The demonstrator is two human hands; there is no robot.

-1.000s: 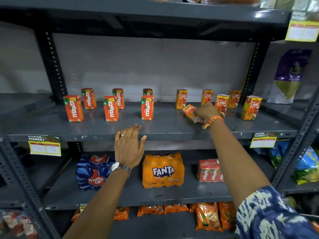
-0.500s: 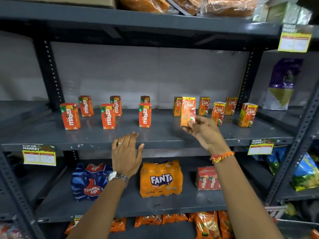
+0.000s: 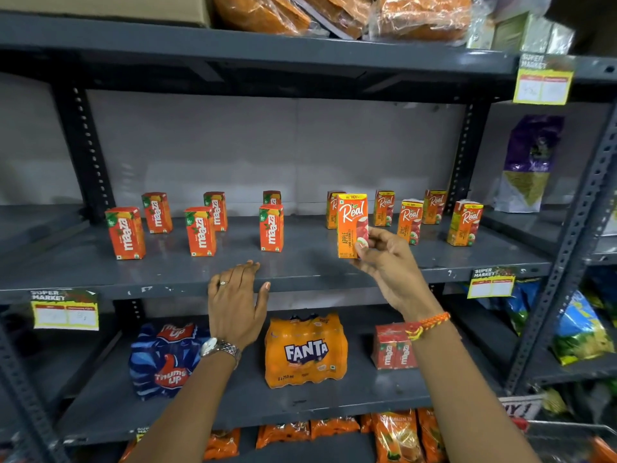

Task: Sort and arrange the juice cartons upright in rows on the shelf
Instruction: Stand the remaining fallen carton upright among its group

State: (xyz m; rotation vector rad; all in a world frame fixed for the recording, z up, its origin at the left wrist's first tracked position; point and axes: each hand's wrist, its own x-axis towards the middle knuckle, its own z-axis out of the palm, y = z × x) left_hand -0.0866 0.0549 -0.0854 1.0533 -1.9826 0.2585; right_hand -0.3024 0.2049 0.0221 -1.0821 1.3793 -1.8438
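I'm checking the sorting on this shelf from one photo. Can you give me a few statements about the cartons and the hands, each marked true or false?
1. The right hand holds a Real apple carton upright. True.
2. The left hand grips a Maaza carton. False: it is empty, fingers spread at the front edge of the shelf.
3. The Maaza cartons stand left of the Real cartons. True.
4. One Maaza carton lies on its side. False: all six visible stand upright.
5. The Fanta pack sits on the same shelf as the cartons. False: it is one shelf below.
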